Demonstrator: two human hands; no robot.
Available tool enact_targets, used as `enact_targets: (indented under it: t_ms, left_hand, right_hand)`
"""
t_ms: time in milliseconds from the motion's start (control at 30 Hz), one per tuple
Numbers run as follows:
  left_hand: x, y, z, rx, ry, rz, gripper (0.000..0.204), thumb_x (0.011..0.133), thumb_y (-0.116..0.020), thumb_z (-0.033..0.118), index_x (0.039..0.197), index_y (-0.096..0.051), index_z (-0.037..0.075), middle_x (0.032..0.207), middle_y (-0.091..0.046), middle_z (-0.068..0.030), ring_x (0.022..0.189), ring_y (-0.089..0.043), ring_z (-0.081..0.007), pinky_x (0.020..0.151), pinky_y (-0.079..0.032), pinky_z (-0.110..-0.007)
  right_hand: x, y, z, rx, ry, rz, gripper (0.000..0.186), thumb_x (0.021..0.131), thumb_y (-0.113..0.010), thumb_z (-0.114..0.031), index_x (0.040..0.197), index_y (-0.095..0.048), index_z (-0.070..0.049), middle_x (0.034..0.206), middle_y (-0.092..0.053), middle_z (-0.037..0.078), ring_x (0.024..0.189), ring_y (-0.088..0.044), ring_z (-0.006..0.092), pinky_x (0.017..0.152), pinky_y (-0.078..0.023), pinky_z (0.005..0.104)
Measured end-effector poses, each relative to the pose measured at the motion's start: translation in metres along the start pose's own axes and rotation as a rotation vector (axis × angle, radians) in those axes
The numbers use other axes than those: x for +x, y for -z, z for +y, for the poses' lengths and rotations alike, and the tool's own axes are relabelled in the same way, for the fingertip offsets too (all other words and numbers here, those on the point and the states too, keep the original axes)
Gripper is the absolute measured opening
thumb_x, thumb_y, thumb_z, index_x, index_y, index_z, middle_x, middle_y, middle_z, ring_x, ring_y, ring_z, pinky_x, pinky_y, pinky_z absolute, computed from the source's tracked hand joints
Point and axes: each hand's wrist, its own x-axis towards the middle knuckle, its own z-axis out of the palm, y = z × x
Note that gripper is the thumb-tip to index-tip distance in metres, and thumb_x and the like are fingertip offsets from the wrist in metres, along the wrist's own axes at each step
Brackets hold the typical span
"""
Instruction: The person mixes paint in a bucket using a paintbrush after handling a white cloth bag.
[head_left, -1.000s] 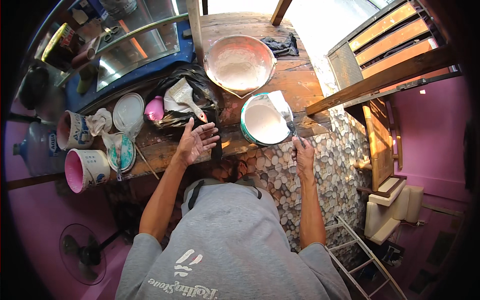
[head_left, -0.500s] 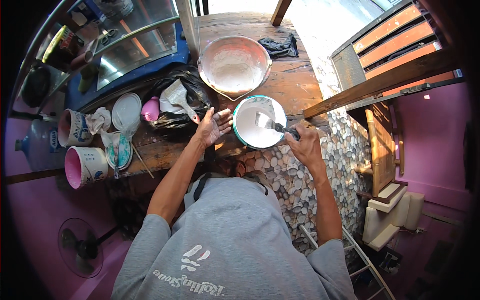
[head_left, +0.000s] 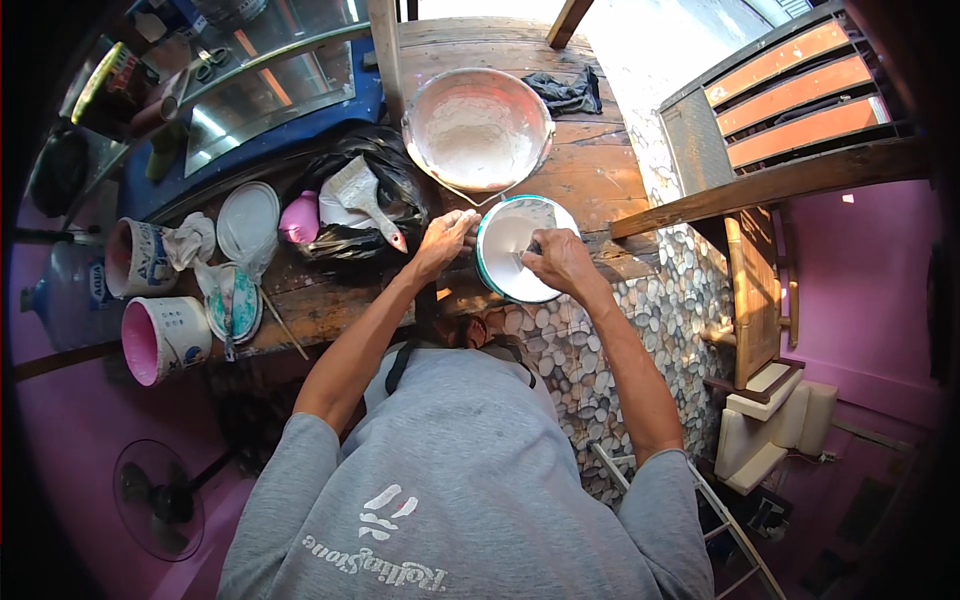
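Note:
My right hand [head_left: 560, 260] is closed round the handle of a putty knife [head_left: 530, 248], its blade down inside a white tub [head_left: 493, 275] with a teal rim and pale, creamy contents. Just left of that tub is my left hand [head_left: 448, 235], fingers loosely bent and apart, near its rim; whether it touches is unclear. Behind them a wide bucket [head_left: 480, 130] with white residue and a wire handle stands on the wooden bench [head_left: 590, 160]. A paintbrush [head_left: 360, 200] lies with a pink object [head_left: 300, 220] on black plastic [head_left: 340, 250].
At left are plastic pails [head_left: 165, 335], lids [head_left: 245, 220], a water jug [head_left: 70, 300] and a glass cabinet [head_left: 240, 110]. A black cloth [head_left: 560, 92] lies at the back. A wooden beam [head_left: 740, 190] crosses at right; a ladder [head_left: 725, 530] and fan [head_left: 165, 495] are low.
My right hand has moved up and left, lowering the knife from the rim into the tub. My left hand has moved right toward the tub, its fingers now more bent.

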Motion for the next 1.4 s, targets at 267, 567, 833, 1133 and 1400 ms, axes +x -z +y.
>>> enact_targets:
  t_ms: [267,567,833,1133,1400]
  left_hand:
    - [-0.001,0.009,0.01,0.095,0.045,-0.013,0.052,0.095,-0.041,0.048,0.127,-0.051,0.008,0.106,-0.063,-0.0039,0.095,-0.056,-0.0162,0.086,-0.046,-0.038]
    - [-0.023,0.015,-0.005,0.033,-0.185,-0.003,0.069,0.098,-0.024,0.054,0.142,-0.029,0.0,0.11,-0.065,-0.0133,0.101,-0.058,-0.0254,0.095,-0.041,-0.037]
    - [-0.051,-0.004,-0.003,0.756,-0.477,0.127,0.071,0.096,-0.04,0.046,0.145,-0.015,0.0,0.119,-0.055,-0.0302,0.106,-0.058,-0.0411,0.091,-0.045,-0.042]
    - [-0.117,0.086,-0.021,0.926,-0.538,0.943,0.059,0.086,-0.057,0.019,0.133,-0.032,-0.007,0.127,-0.046,-0.027,0.115,-0.048,-0.0394,0.1,-0.036,-0.044]
    - [-0.079,0.19,-0.026,1.045,0.102,1.029,0.096,0.077,-0.057,0.022,0.141,0.005,-0.011,0.131,-0.041,-0.0334,0.125,-0.037,-0.0447,0.107,-0.021,-0.057]
  right_hand:
    - [-0.014,-0.008,0.018,-0.029,-0.036,0.154,0.035,0.073,-0.061,-0.029,0.078,-0.062,0.006,0.078,-0.061,0.028,0.078,-0.062,0.0431,0.074,-0.05,0.0479]
    - [-0.002,-0.011,0.019,0.205,-0.015,0.145,0.035,0.071,-0.063,-0.027,0.074,-0.061,0.007,0.077,-0.061,0.029,0.076,-0.062,0.0436,0.073,-0.05,0.0474]
    - [-0.014,-0.016,0.003,-0.02,-0.084,0.135,0.03,0.073,-0.063,-0.025,0.073,-0.061,0.004,0.072,-0.061,0.029,0.075,-0.062,0.0441,0.072,-0.051,0.0484]
    - [0.008,0.0,-0.001,0.008,-0.041,0.218,0.035,0.073,-0.065,-0.028,0.083,-0.065,0.006,0.079,-0.063,0.027,0.078,-0.063,0.0415,0.074,-0.051,0.0466]
    - [0.003,-0.017,-0.021,-0.094,-0.095,0.061,0.029,0.073,-0.061,-0.023,0.076,-0.063,0.005,0.08,-0.063,0.028,0.078,-0.062,0.0428,0.075,-0.051,0.0477]
